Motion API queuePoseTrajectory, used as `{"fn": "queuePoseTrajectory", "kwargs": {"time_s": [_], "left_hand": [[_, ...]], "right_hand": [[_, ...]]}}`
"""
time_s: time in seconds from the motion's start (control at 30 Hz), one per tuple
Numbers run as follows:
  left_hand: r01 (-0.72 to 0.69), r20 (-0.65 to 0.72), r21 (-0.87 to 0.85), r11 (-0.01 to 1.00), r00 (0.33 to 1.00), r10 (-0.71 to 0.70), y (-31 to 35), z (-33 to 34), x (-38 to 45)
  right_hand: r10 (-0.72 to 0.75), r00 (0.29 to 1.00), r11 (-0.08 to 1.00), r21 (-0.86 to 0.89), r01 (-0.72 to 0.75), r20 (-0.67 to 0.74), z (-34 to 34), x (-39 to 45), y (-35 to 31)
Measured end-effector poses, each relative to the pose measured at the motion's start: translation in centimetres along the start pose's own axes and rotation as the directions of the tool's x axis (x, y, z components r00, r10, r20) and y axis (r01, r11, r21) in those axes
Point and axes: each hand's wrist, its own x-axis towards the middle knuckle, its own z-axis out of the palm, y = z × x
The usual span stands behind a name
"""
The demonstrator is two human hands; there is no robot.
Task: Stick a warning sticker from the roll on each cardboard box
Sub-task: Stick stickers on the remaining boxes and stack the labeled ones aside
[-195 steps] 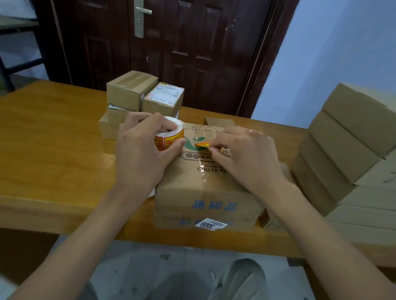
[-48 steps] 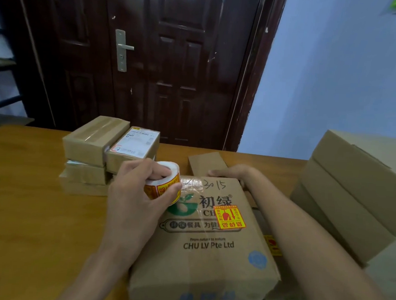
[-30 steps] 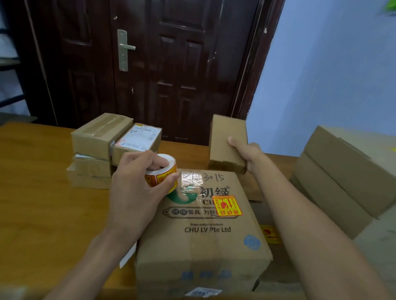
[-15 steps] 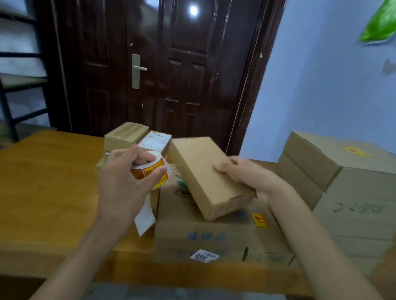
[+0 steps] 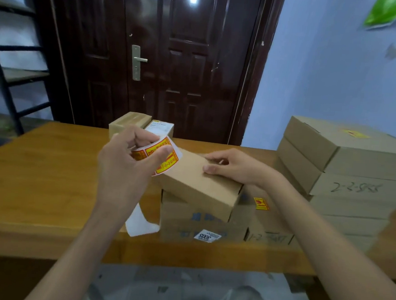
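My left hand grips the roll of red-and-yellow warning stickers, lifted above the table, with a white backing strip hanging from it. A small plain cardboard box lies tilted on top of the large printed box. My right hand rests on the small box's top right, fingers curled over its far edge. A box to the right carries a sticker on its side.
A stack of large flat boxes fills the right side, the top one stickered. Small taped boxes stand behind my left hand. The wooden table stretches left; its front edge is near me. A dark door is behind.
My right hand fetched the small box from behind, carried it over and set it on the large box. My left hand lifted the roll and turned it toward me.
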Motion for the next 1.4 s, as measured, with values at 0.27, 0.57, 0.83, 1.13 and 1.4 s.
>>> {"fn": "queuePoseTrajectory", "kwargs": {"time_s": [0.27,0.57,0.83,1.13,1.4], "left_hand": [[-0.073,-0.03,0.027,0.997,0.997,0.073,0.6,-0.6,0.8],[-0.077,0.013,0.018,0.997,0.997,0.077,0.0,-1.0,2.3],[-0.014,0.047,-0.018,1.0,0.999,0.015,0.1,1.3,2.3],[-0.027,0.234,0.018,0.999,0.972,0.022,0.8,-0.3,1.8],[-0.057,0.253,0.01,0.998,0.966,0.053,0.3,0.0,1.3]], "right_hand": [[-0.069,0.994,0.954,-0.288,0.09,0.081,-0.5,1.0,-2.0],[-0.061,0.948,0.92,-0.352,0.174,0.311,-2.0,-0.8,0.2],[-0.337,0.803,0.924,-0.007,0.383,-0.491,5.2,-1.3,-6.8],[-0.292,0.726,0.903,0.072,0.425,-0.623,6.9,0.0,-6.4],[-0.323,0.662,0.923,-0.07,0.378,-0.677,7.5,0.1,-5.9]]}}
